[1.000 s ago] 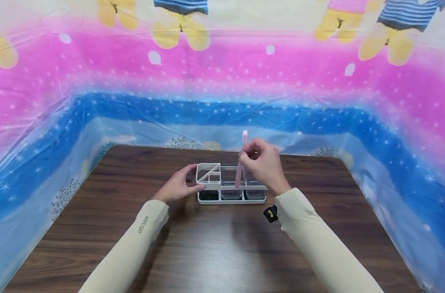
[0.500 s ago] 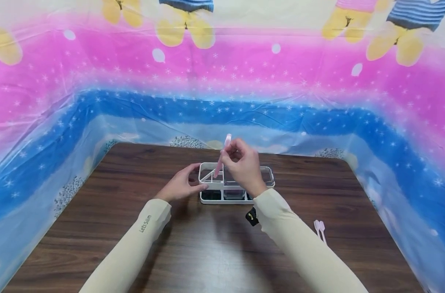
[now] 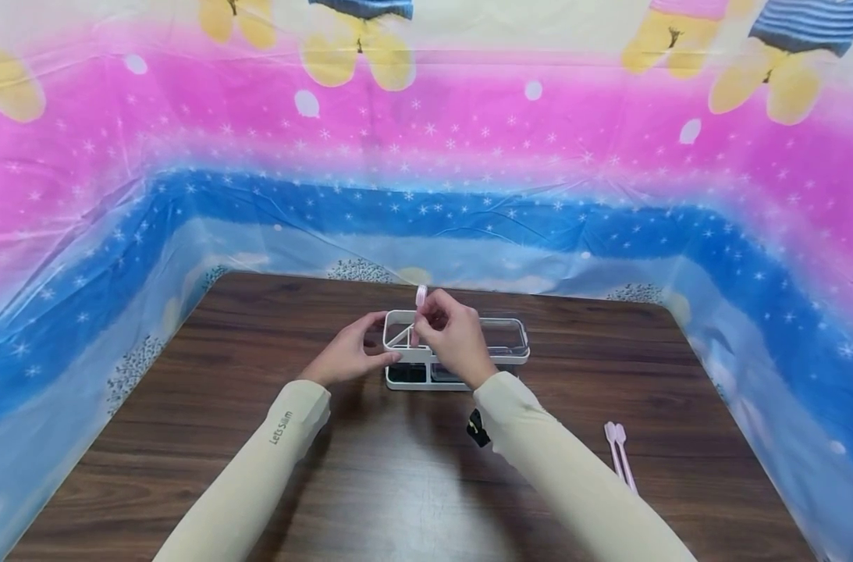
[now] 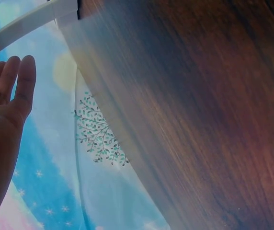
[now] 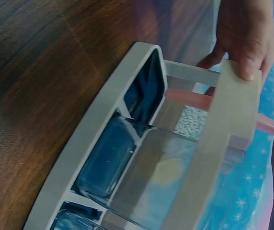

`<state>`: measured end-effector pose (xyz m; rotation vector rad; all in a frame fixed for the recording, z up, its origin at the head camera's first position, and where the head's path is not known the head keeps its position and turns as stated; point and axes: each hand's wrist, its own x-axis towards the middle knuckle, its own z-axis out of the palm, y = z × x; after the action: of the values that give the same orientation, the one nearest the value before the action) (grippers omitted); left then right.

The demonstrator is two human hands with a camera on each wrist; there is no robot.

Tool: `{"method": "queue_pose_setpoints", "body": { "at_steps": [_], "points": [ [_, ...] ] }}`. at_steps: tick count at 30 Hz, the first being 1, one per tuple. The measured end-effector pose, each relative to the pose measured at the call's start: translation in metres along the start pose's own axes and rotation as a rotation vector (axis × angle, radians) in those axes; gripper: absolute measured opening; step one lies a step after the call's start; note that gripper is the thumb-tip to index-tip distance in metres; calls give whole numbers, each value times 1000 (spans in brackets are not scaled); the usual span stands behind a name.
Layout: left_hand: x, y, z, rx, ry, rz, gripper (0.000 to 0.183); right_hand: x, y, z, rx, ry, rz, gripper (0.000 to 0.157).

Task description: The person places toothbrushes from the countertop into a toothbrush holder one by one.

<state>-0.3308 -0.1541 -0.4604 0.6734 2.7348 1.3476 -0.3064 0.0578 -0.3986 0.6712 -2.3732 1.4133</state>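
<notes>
My left hand point(image 3: 349, 351) grips the left end of a white two-tier holder point(image 3: 513, 360), thumb on the front of the upper rim and fingers behind. In the right wrist view, clear cups point(image 5: 163, 163) sit in that holder. My right hand point(image 3: 456, 334) pinches a pink toothbrush point(image 3: 421, 296) upright, head up, over the divided compartment at the holder's left. Its pink handle point(image 5: 189, 98) passes down through the upper frame in the right wrist view; the lower tip hangs above the base. The left wrist view shows left fingers point(image 4: 26, 81) beside the white frame.
Two more pink toothbrushes point(image 3: 620, 453) lie on the brown wooden table point(image 3: 370, 484), right of my right forearm. A black strap piece point(image 3: 478, 428) hangs at the right cuff. Patterned cloth point(image 3: 426, 140) surrounds the table's back and sides.
My right hand has moved left and down, bringing the toothbrush from over the middle cup into the left divided compartment. The two toothbrushes on the table have come into sight. My left hand keeps its grip.
</notes>
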Motion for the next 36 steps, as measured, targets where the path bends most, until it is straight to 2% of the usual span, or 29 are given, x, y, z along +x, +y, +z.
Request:
{"method": "queue_pose_setpoints", "body": {
  "at_steps": [3, 7, 20, 31, 36],
  "points": [
    [1, 1, 0, 7, 2, 5, 80, -1, 4, 2, -23, -6, 10, 14],
    [1, 2, 0, 8, -3, -3, 79, -2, 9, 3, -58, -47, 22, 4],
    [1, 3, 0, 13, -6, 0, 82, -5, 15, 6, -99, -118, 73, 5],
    [0, 0, 0, -4, -4, 16, 82, -10, 18, 2, -77, -145, 102, 7],
    [0, -1, 0, -9, -3, 0, 82, -11, 19, -1, -79, -146, 99, 7]
  ]
}}
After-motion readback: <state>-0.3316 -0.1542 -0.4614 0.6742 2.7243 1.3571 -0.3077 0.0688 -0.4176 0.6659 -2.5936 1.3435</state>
